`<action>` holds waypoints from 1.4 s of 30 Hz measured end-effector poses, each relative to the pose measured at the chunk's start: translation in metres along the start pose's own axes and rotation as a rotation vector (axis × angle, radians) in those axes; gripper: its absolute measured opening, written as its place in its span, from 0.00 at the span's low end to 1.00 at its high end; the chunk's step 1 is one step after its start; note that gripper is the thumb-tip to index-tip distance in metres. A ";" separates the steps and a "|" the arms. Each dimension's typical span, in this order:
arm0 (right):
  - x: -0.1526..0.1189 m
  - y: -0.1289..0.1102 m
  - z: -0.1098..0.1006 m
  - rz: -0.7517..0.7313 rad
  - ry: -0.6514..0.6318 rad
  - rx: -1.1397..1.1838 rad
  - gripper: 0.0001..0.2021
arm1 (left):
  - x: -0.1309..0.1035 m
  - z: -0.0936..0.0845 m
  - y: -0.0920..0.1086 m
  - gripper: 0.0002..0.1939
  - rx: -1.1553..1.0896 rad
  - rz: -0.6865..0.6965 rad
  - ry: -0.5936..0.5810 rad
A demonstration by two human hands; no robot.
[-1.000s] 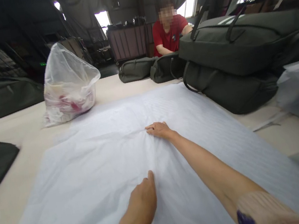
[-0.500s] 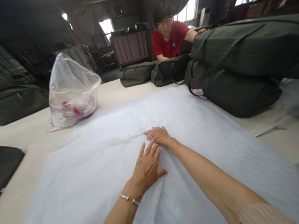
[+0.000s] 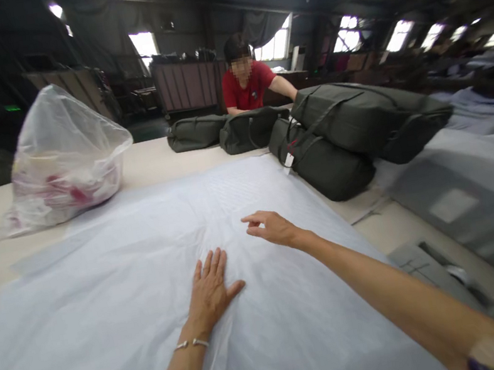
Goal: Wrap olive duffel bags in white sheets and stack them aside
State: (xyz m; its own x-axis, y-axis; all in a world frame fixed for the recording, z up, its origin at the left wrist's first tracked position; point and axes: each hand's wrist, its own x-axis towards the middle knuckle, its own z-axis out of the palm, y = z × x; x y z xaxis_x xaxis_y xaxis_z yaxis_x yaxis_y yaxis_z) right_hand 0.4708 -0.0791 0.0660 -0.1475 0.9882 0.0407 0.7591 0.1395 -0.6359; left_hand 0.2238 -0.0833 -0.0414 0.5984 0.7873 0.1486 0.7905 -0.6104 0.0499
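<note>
A large, thin, bluish-white sheet [image 3: 134, 307] covers the table in front of me, with soft creases and a long fold toward its near edge. My left hand [image 3: 211, 290], a silver bangle at its wrist, lies flat on the sheet with fingers and thumb spread. To its right and farther forward is my right hand [image 3: 274, 228], over the sheet. Its forefinger points left, the thumb is held apart from it, and the other fingers are bent; nothing shows in it. Whether this hand touches the sheet I cannot tell.
A clear plastic bag [image 3: 68, 159] with pink and white contents stands at back left. Dark green bags [image 3: 369, 119] are stacked at right, with more [image 3: 197, 132] along the far edge. A co-worker in a red shirt [image 3: 249, 86] reaches toward the stack. Grey packaging [image 3: 488, 225] lies right.
My hands, close together before, have moved apart: the right hand off to the right, the left staying flat on the sheet. The view has turned right, showing more of the right side.
</note>
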 end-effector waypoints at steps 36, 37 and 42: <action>-0.326 0.165 -0.156 1.112 0.486 0.563 0.18 | 0.004 0.017 -0.019 0.17 -0.135 0.256 0.206; -0.326 0.165 -0.155 1.113 0.512 0.558 0.18 | 0.003 0.017 -0.018 0.18 -0.152 0.252 0.231; -0.348 0.153 -0.155 1.057 0.673 0.464 0.19 | 0.002 0.017 -0.014 0.30 -0.185 0.238 0.290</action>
State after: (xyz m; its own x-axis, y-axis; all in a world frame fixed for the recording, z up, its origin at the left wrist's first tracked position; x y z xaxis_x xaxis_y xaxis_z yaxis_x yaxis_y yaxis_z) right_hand 0.7363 -0.3916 0.0738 0.8151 0.4647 -0.3460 0.0099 -0.6083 -0.7936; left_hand 0.2159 -0.0719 -0.0583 0.6795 0.5809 0.4482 0.5819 -0.7987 0.1531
